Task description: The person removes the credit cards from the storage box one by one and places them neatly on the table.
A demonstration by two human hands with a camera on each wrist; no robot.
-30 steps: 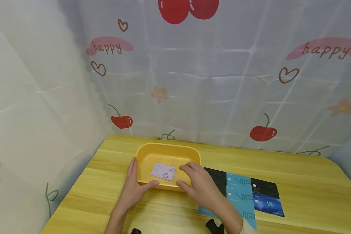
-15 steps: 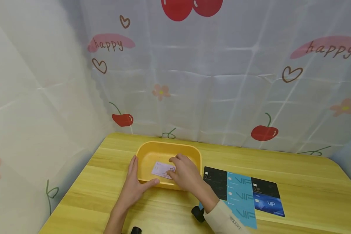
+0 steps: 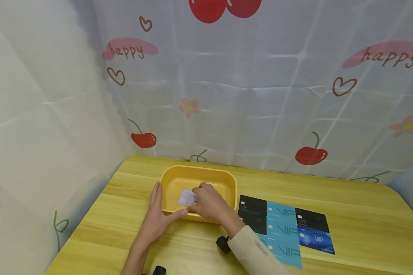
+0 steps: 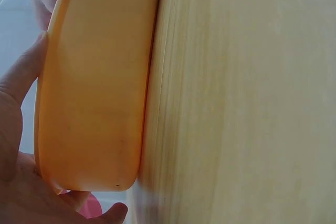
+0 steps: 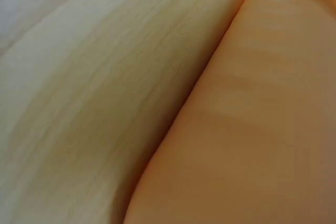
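A yellow plastic basin [image 3: 199, 167] stands on the wooden table. My left hand [image 3: 158, 219] holds its front left corner, the thumb along the front rim and the fingers against the left side. Inside lies a pale pink VIP card [image 3: 186, 197]; its right part is hidden by my right hand [image 3: 210, 202]. That hand reaches over the front right of the basin and pinches the card between thumb and fingers. From the left wrist, the basin's outer wall [image 4: 100, 87] shows with the left hand [image 4: 21, 182] around its corner. The right wrist view catches mostly the basin's wall [image 5: 247, 129].
Right of the basin, cards lie flat in columns: black cards [image 3: 252, 208], light blue VIP cards [image 3: 281, 229], another black card [image 3: 312, 220] and a dark blue card [image 3: 316, 240]. A patterned sheet [image 3: 247, 95] hangs behind the table [image 3: 371, 221].
My right hand has moved left and down into the basin, from beside the pink card onto it, and now pinches it. The left hand keeps its hold on the basin.
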